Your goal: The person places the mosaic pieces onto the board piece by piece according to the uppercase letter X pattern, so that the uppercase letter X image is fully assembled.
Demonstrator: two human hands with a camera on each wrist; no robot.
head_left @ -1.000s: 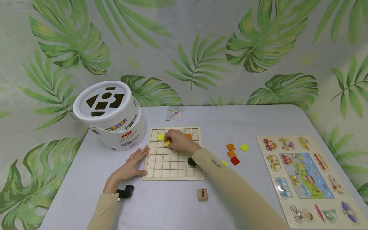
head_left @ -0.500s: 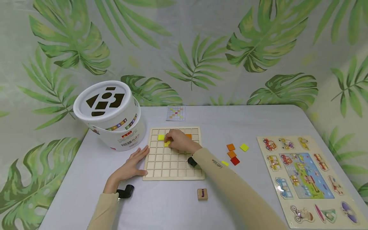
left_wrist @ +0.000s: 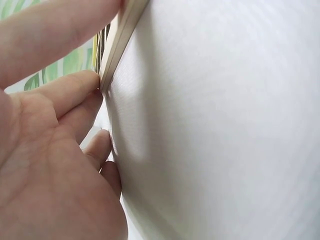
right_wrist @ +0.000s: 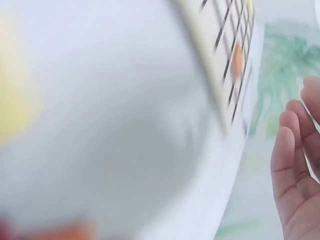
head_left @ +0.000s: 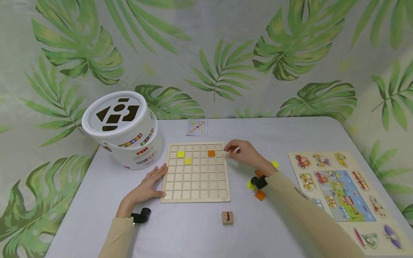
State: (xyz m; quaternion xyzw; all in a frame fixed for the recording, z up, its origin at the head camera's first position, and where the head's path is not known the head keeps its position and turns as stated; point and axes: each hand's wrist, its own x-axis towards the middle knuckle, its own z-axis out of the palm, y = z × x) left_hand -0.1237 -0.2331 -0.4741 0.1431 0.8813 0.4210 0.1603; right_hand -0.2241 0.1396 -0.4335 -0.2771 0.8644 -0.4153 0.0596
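A wooden grid board (head_left: 195,184) lies mid-table. On it are two yellow square tiles, the upper-left one (head_left: 180,154) and the lower one (head_left: 188,161), plus an orange tile (head_left: 211,153) near the upper right. My left hand (head_left: 145,188) rests with spread fingers against the board's left edge; the left wrist view shows fingertips (left_wrist: 92,82) right at that edge. Just off the upper right corner is my right hand (head_left: 243,152), fingers loosely bent, nothing visible between them. Beneath its wrist lie loose tiles, including an orange one (head_left: 260,195) and a yellow one (head_left: 250,185), partly covered by the arm.
A small pattern card (head_left: 197,127) lies behind the board. At the back left stands a white lidded bucket (head_left: 142,156). A wooden block (head_left: 227,218) marked "j" sits in front. To the right lies a vehicle picture puzzle (head_left: 351,225), partly under the right sleeve.
My right hand has left the lower yellow tile and moved right, off the board, uncovering the tiles there. Some loose tiles on the right are now behind the arm. The left hand has stayed put.
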